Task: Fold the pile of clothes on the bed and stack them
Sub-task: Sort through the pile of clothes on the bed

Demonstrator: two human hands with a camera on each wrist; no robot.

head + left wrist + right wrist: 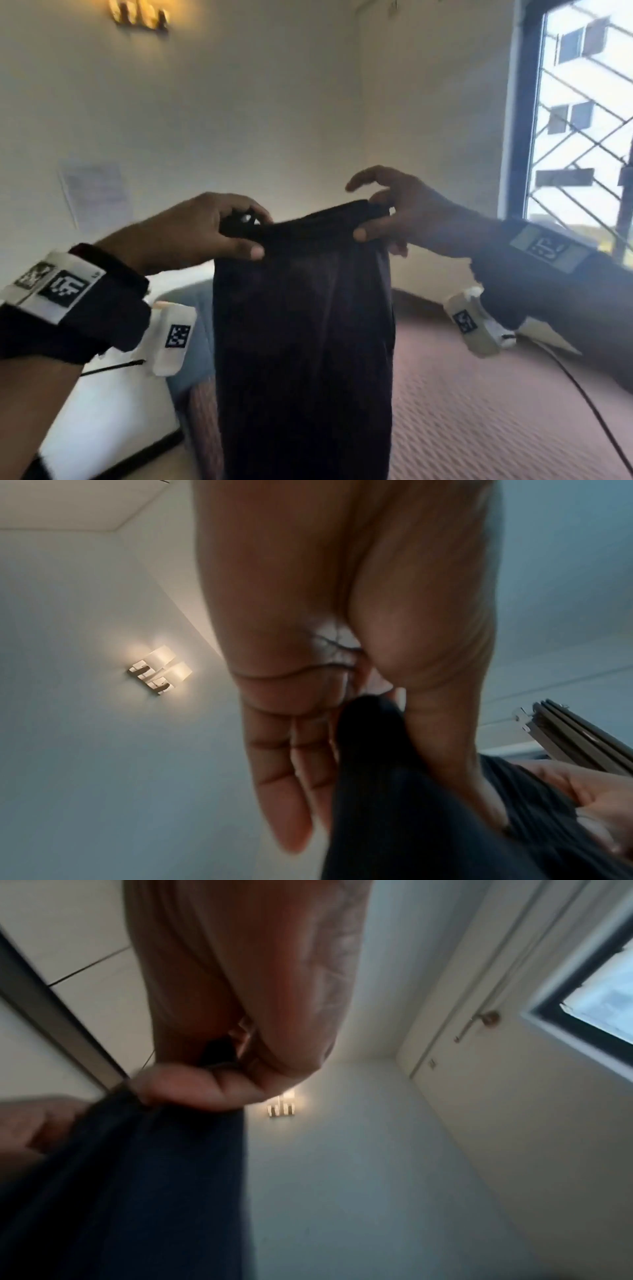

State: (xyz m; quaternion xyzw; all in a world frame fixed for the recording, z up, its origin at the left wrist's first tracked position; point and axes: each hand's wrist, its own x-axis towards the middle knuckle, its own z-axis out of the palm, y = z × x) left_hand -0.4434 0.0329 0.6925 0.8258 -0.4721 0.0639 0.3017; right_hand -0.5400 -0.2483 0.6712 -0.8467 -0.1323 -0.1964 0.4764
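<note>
A dark garment (303,342) hangs straight down in mid-air in front of me, above the bed (496,411). My left hand (219,229) grips its top edge at the left corner, thumb in front. At the right corner my right hand (387,212) pinches the same edge between thumb and fingers, with the forefinger lifted off the cloth. The left wrist view shows the dark garment (411,804) running between thumb and fingers of the left hand (342,723). In the right wrist view the dark garment (137,1191) hangs below the thumb of the right hand (222,1074).
A brownish-pink textured cover lies on the bed to the right. A blue-grey cloth (191,329) and a white sheet (113,421) lie to the left behind the garment. A barred window (582,120) is at the right, a lit wall lamp (140,15) up on the wall.
</note>
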